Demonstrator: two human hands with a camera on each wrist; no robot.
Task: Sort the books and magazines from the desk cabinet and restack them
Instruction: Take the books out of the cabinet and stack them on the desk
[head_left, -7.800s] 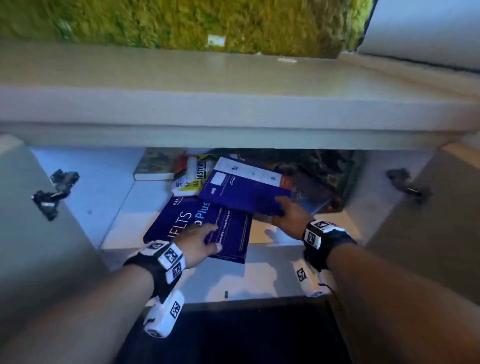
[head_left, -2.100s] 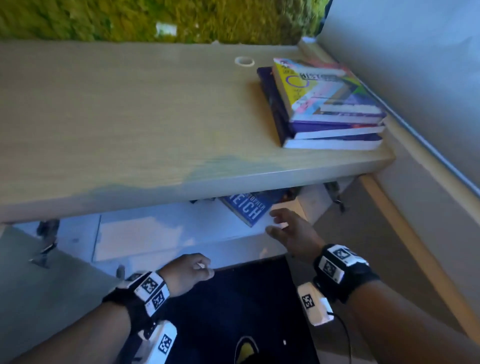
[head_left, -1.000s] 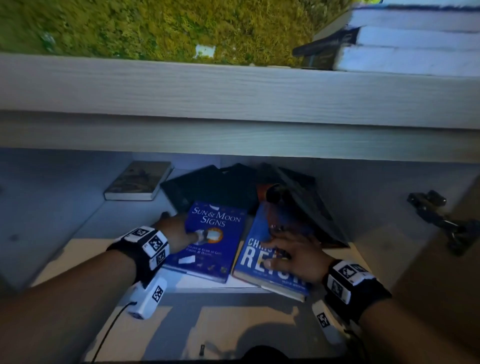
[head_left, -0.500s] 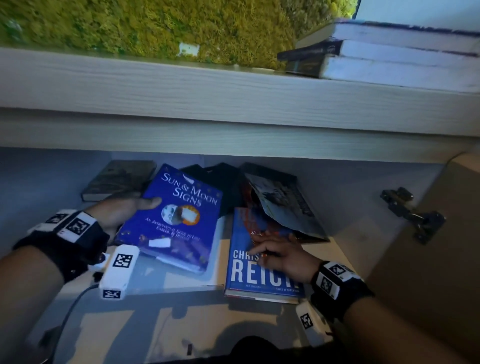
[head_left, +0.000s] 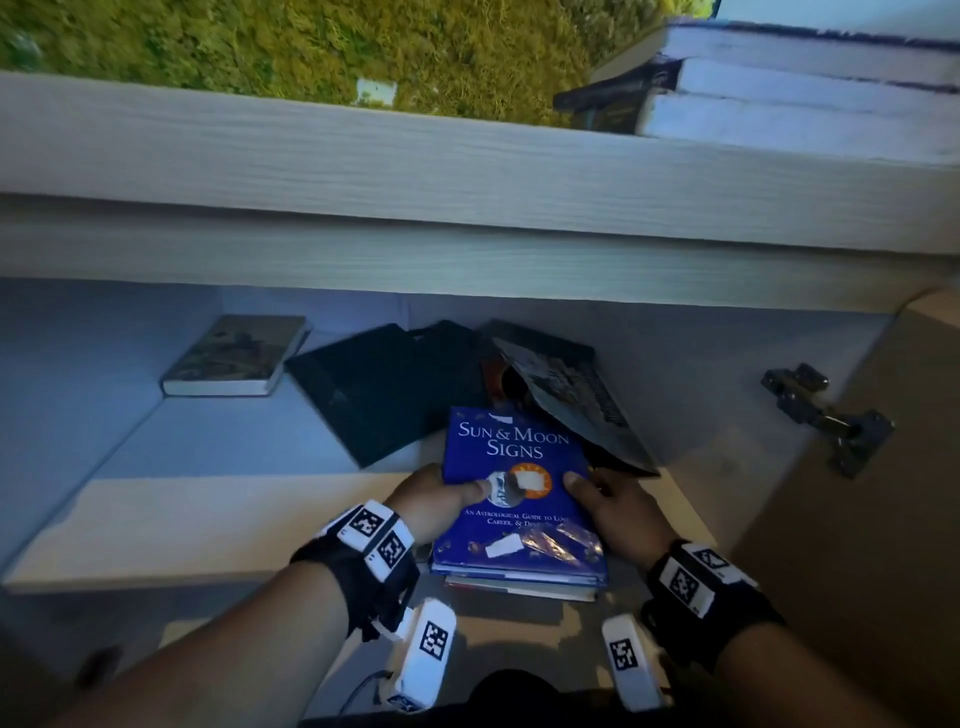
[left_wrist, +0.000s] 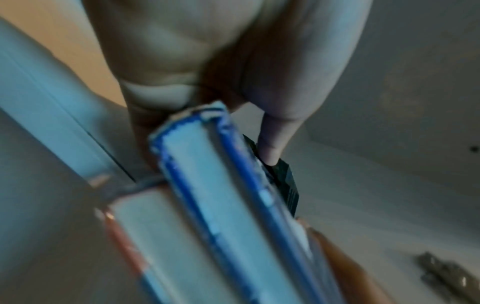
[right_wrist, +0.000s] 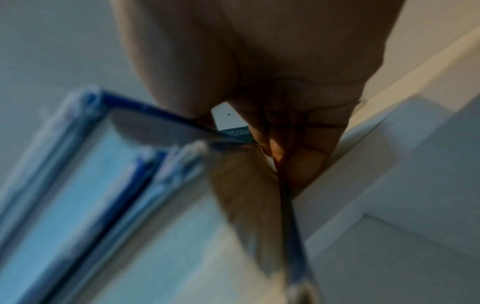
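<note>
A blue book (head_left: 511, 483) titled "Sun & Moon Signs", with white lettering, a round sun-and-moon emblem, pale sticker patches and a glossy, worn-edged jacket, lies face up on a second book (head_left: 524, 584) at the front of the open cabinet shelf (head_left: 218, 514). The left hand (head_left: 434, 501) grips the pair at the left edge, thumb curled over the blue cover and fingers underneath; the right hand (head_left: 615, 506) holds the right edge the same way. The left wrist view shows both books' pale page blocks pressed together. Behind them a dark magazine (head_left: 576, 402) leans over dark flat volumes (head_left: 384, 389), and a small paperback (head_left: 236, 358) lies apart at the back left. On the tabletop (head_left: 363, 150) above, at the right, sits a stack of thick books (head_left: 789, 88). A metal hinge (head_left: 826, 415) shows on the right door.
</note>
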